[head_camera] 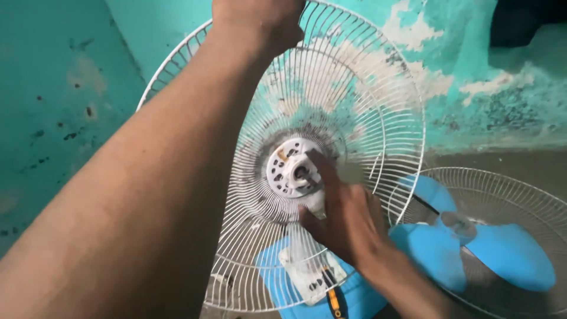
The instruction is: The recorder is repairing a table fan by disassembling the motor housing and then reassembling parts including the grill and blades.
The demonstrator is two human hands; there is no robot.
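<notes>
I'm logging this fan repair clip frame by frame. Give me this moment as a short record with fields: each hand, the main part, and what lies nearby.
left hand: grips the top rim of the rear guard
right hand: fingers at the white motor hub in the guard's middle
rear guard: white wire grille, held upright
blue blade: lies in the other wire guard on the floor, right
screwdriver: orange and black handle, below the grille
wall: teal, paint peeling

Both hands (348, 218) and forearms are bare, no sleeves.
</notes>
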